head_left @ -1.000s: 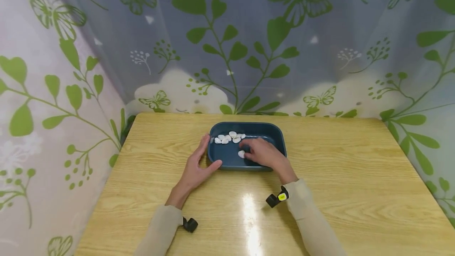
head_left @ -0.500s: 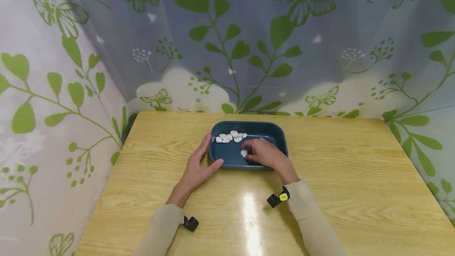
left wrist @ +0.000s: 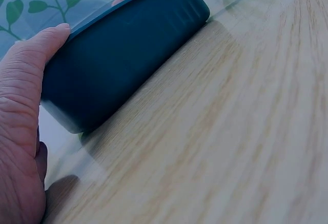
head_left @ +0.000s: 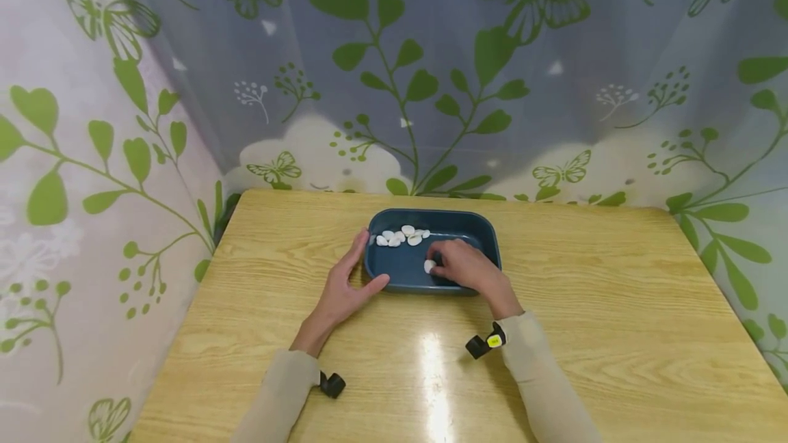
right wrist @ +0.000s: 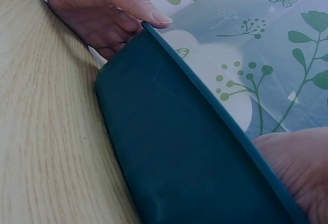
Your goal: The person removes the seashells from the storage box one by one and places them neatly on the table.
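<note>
A dark blue rectangular dish lies on the table. Several white pebbles are grouped along its far left side. My right hand reaches into the dish and pinches a single white pebble near the dish floor. In the right wrist view the dish wall hides that hand's fingers. My left hand rests against the left end of the dish, its thumb at the near rim and its fingers straight along the side. The left wrist view shows the left thumb touching the rim.
The wooden table extends around the dish on all sides. Behind it hangs a curtain printed with leaves and butterflies, which also runs along the left. Both wrists wear small black cameras.
My right fingers have closed around the single pebble and drawn it slightly right within the dish. The left hand keeps its place on the dish, and the head view has shifted slightly.
</note>
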Available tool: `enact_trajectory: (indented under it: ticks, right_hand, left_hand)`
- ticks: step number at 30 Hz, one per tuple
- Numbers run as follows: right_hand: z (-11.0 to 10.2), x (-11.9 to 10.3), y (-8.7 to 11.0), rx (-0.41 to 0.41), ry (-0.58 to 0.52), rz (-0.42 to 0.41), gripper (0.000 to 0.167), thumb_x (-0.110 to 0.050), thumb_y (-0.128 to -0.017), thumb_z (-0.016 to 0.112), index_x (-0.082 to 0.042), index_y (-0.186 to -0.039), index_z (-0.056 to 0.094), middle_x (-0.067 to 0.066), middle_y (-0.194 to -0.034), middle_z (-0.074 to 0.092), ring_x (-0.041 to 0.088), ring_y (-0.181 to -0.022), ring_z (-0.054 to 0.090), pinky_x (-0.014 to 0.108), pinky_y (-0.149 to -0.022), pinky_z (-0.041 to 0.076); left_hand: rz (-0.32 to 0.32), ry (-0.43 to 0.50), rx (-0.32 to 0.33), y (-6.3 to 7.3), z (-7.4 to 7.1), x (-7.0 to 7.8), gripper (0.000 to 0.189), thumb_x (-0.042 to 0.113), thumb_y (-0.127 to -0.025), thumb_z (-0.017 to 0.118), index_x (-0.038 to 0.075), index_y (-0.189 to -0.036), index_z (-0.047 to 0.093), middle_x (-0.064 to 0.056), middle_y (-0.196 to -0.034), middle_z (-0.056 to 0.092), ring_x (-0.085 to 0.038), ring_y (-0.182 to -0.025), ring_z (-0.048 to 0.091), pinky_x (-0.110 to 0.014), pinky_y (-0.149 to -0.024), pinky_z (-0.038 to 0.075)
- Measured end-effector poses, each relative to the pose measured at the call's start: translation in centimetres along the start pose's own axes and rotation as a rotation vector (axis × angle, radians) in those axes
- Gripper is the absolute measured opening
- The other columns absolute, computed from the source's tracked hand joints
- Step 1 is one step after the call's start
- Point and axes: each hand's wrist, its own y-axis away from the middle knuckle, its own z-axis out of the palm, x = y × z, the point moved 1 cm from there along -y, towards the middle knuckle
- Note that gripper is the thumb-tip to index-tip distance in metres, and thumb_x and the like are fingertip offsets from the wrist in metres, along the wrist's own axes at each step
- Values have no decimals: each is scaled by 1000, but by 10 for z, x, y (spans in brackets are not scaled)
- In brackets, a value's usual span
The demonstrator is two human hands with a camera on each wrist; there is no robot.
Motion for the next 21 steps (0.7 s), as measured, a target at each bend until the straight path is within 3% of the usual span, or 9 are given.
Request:
enact_trajectory:
  ticks: [5, 11, 17, 21]
  right_hand:
    - [1, 1, 1, -16, -8, 9, 22, -19, -99, 75, -7, -117, 71, -4, -74, 60, 10, -62, 53, 27, -57, 45]
    - [2, 3, 1, -20, -27, 15, 20, -21, -99, 74, -7, -113, 70, -4, -73, 59, 10, -61, 53, 27, -58, 45]
    - [2, 3, 1, -24, -40, 34, 21, -21, -99, 75, -6, -112, 69, -3, -72, 58, 11, -61, 52, 27, -57, 43]
    - [1, 2, 1, -20, -38, 32, 21, -21, -99, 75, -6, -113, 68, -3, -72, 57, 11, -61, 51, 27, -57, 43]
  left_hand:
    - [10, 8, -9, 0, 0, -6, 94, 27, -94, 81, 22, -168, 24, -3, -174, 22, -16, -160, 16, -50, -129, 19]
    - [10, -11, -7, 1, 1, -3, 94, 22, -94, 81, 20, -168, 23, -5, -173, 22, -16, -160, 17, -51, -128, 21]
    - [10, 18, -6, 3, -3, 21, 91, 12, -93, 80, 5, -166, 25, -5, -172, 22, -28, -160, 18, -56, -127, 20]
    - [4, 18, -11, 4, -7, 36, 89, 11, -93, 79, 2, -165, 26, -8, -171, 23, -31, -159, 20, -55, -127, 21]
